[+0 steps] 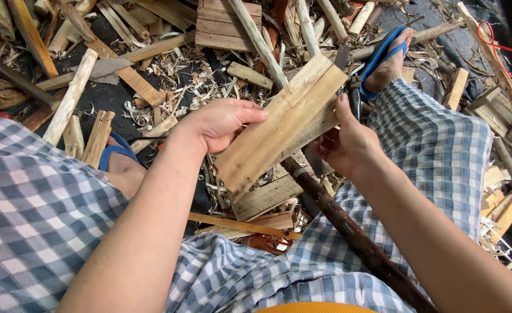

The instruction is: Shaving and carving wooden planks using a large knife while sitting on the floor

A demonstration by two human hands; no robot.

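Left hand reaches in from lower left, forearm running diagonally up the frame, wrist slightly bent. Fingers curl over the upper left edge of a pale wooden board, thumb on its face — closed grip on the board.

Right hand comes in from lower right, forearm steep. Thumb points up along the board's right edge; the remaining fingers are wrapped behind and below it, closed on the board. Something dark shows just beside that hand, but whether the hand also holds it cannot be told.

The board is held between both hands above the lap, tilted, its long axis rising from lower left to upper right. Its face shows two planks joined side by side.

A dark rough stick runs from under the board down toward the lower right, lying across the checked blue-and-white trousers.

Right foot in a blue sandal is stretched out at upper right; a second blue sandal shows at left, partly hidden by the left knee.

Ground — dark, covered with wood offcuts, split sticks and curled shavings. A small slatted wooden panel lies at top centre. No containers, packages or labels to be made out.
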